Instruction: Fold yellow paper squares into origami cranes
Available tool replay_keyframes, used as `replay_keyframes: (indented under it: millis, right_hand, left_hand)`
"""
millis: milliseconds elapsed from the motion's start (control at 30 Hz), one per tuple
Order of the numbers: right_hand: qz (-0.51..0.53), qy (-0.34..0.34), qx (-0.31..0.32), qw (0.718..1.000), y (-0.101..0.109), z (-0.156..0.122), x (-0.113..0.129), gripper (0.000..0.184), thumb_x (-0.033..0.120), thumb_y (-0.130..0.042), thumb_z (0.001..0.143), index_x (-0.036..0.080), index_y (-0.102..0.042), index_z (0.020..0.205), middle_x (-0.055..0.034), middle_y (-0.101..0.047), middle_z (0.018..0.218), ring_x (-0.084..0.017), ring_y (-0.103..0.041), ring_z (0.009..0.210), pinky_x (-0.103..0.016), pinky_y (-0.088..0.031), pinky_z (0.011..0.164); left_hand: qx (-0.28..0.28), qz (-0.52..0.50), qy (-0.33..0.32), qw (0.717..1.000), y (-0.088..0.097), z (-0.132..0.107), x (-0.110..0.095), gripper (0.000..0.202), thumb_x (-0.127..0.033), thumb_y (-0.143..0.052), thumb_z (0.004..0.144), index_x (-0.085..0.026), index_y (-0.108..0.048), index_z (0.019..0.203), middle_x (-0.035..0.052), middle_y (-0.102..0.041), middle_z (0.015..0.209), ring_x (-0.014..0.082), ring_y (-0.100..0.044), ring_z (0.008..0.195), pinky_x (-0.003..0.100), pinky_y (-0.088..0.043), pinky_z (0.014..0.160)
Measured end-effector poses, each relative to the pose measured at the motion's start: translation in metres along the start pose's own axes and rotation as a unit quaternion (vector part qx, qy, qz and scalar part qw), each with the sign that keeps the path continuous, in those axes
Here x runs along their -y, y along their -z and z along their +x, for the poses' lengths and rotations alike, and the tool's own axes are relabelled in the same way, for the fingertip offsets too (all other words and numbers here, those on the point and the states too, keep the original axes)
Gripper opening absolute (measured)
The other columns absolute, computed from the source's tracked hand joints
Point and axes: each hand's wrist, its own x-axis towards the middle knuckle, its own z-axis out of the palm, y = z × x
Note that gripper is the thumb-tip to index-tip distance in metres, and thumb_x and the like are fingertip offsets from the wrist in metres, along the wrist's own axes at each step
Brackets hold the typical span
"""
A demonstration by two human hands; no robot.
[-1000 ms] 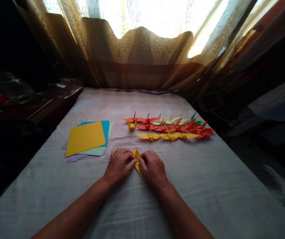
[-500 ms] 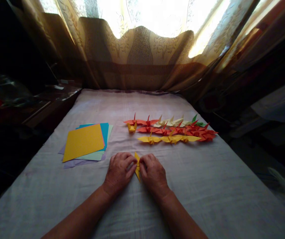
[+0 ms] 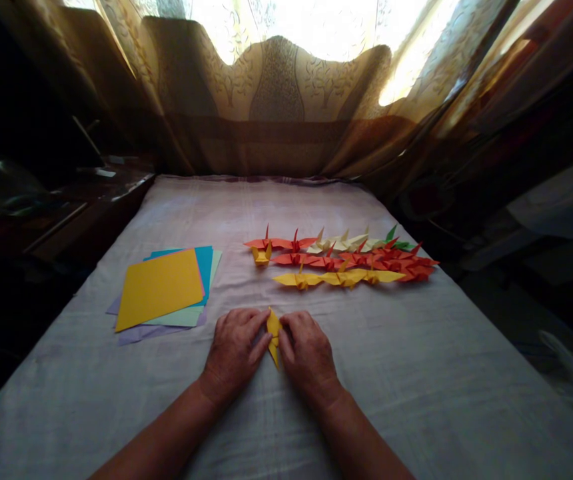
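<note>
1. A person's left hand (image 3: 234,350) and right hand (image 3: 307,351) lie close together on a cloth-covered table (image 3: 416,373).
2. Between them lies a small yellow folded paper (image 3: 273,329), flat on the cloth at the near middle. The fingertips of both hands close on it, one hand from each side.
3. A stack of coloured paper sheets (image 3: 164,288), a yellow one on top, lies near the left hand, farther back.
4. Rows of folded paper cranes (image 3: 341,259) in red, yellow, cream and green lie beyond the right hand.
5. A patterned curtain (image 3: 276,100) hangs behind the table, lit from behind.
</note>
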Motion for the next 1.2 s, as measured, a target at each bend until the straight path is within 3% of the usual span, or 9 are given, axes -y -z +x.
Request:
replay_keyframes:
  millis: [300,733,1033,1200]
  right_hand:
    - [-0.051,-0.015,-0.026,0.998,-0.0019,0.0038,0.0015,0.009,0.018,-0.055,0.088,0.021,-0.056,0.08,-0.0029,-0.06,0.08,-0.018,-0.055,0.074,-0.027,-0.04,0.069]
    - [-0.068,0.003,-0.042,0.997,-0.0052,0.0023,0.0019,0.011,0.013,-0.049,0.087,0.021,-0.054,0.081,-0.0034,-0.058,0.08,-0.019,-0.054,0.075,-0.028,-0.042,0.069]
    - [-0.047,-0.006,-0.063,0.997,-0.0065,0.0015,-0.0014,0.012,0.01,-0.048,0.083,0.021,-0.05,0.079,-0.0035,-0.056,0.08,-0.019,-0.055,0.075,-0.029,-0.043,0.068]
    - [-0.034,-0.009,-0.063,0.997,-0.008,0.0022,-0.0046,0.013,0.01,-0.046,0.082,0.022,-0.049,0.078,-0.0029,-0.055,0.079,-0.018,-0.054,0.075,-0.028,-0.044,0.069]
  left_hand:
    - [0.023,0.024,-0.008,0.999,0.0016,0.0009,-0.0023,0.033,-0.025,-0.061,0.089,-0.025,-0.065,0.122,0.0069,-0.068,0.112,0.0263,-0.058,0.104,0.042,-0.042,0.091]
    - [0.021,0.054,-0.035,0.998,0.0036,0.0008,-0.0076,0.038,-0.026,-0.059,0.09,-0.024,-0.062,0.127,0.0072,-0.067,0.11,0.0268,-0.058,0.103,0.044,-0.042,0.092]
    - [-0.008,0.045,-0.038,0.998,0.0011,-0.0011,-0.0058,0.013,-0.029,-0.059,0.091,-0.022,-0.066,0.1,0.0063,-0.069,0.105,0.0251,-0.06,0.099,0.04,-0.044,0.089]
    - [-0.009,0.046,-0.054,0.997,0.0,0.0006,-0.0059,0.02,-0.026,-0.059,0.09,-0.024,-0.068,0.108,0.0066,-0.07,0.111,0.0263,-0.06,0.103,0.043,-0.044,0.092]
